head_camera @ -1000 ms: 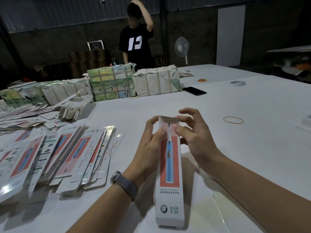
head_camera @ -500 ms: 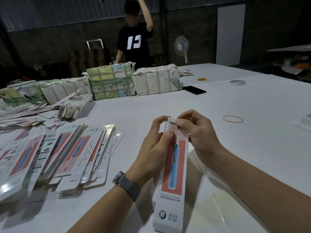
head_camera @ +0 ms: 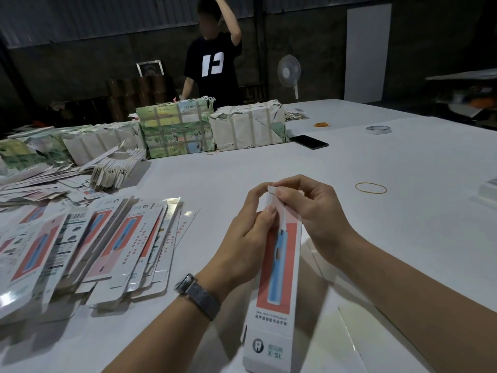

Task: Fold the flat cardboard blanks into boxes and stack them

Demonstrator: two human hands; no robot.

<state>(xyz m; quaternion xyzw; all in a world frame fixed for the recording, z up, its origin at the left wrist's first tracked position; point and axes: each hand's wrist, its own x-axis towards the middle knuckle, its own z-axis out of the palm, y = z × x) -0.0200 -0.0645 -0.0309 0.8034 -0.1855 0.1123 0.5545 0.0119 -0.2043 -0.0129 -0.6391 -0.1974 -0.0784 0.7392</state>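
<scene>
Flat blanks [head_camera: 88,246] fan along the white worktop's [head_camera: 376,162] left edge, a rubber band [head_camera: 371,188] lies right, as left hand [head_camera: 247,238] and right hand [head_camera: 314,211] pinch the long toothbrush box's [head_camera: 277,270] top flap at the near edge.

On the long white cardboard box with the red panel and blue toothbrush picture [head_camera: 277,267] that you hold, the lower end carries a round tooth logo and the letters "X·SL". Above that runs a line of small English print and a line of Chinese characters, both too small for you to read. The black T-shirt [head_camera: 213,65] of the person across the table shows a white mark like "13". Print on the flat white-and-red cardboard blanks [head_camera: 88,246] to your left is illegible.
</scene>
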